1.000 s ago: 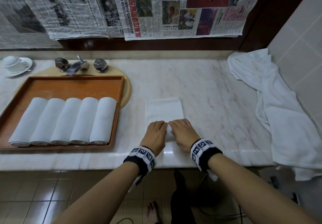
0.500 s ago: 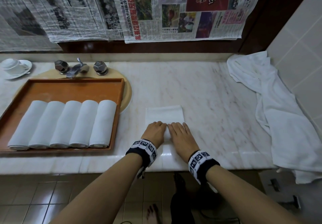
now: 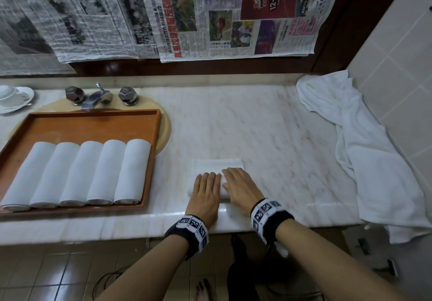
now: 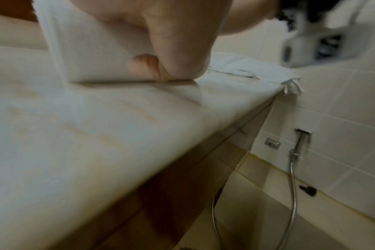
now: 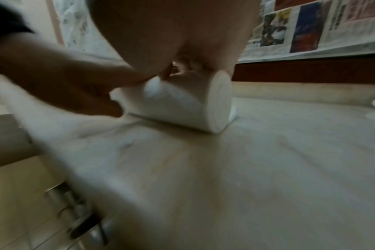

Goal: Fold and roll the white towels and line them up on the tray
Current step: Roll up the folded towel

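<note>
A small white towel point(image 3: 218, 164) lies on the marble counter point(image 3: 268, 137), its near part wound into a roll point(image 5: 186, 104). My left hand point(image 3: 207, 185) and right hand point(image 3: 236, 181) lie side by side on top of the roll, fingers straight and pressing down. The left wrist view shows my left hand point(image 4: 173, 42) with its thumb against the roll's near side point(image 4: 92, 55). To the left stands a wooden tray point(image 3: 93, 114) with several rolled white towels point(image 3: 77, 172) in a row along its front.
A large loose white towel point(image 3: 374, 160) drapes along the right end of the counter by the tiled wall. A faucet point(image 3: 93, 97) and a cup on a saucer point(image 3: 11, 94) sit behind the tray. Newspapers hang on the back wall. The counter's front edge is just behind my wrists.
Both hands have pushed the roll away from me. The roll has grown, the flat part ahead of it has shortened, and my fingers went from curled to straight.
</note>
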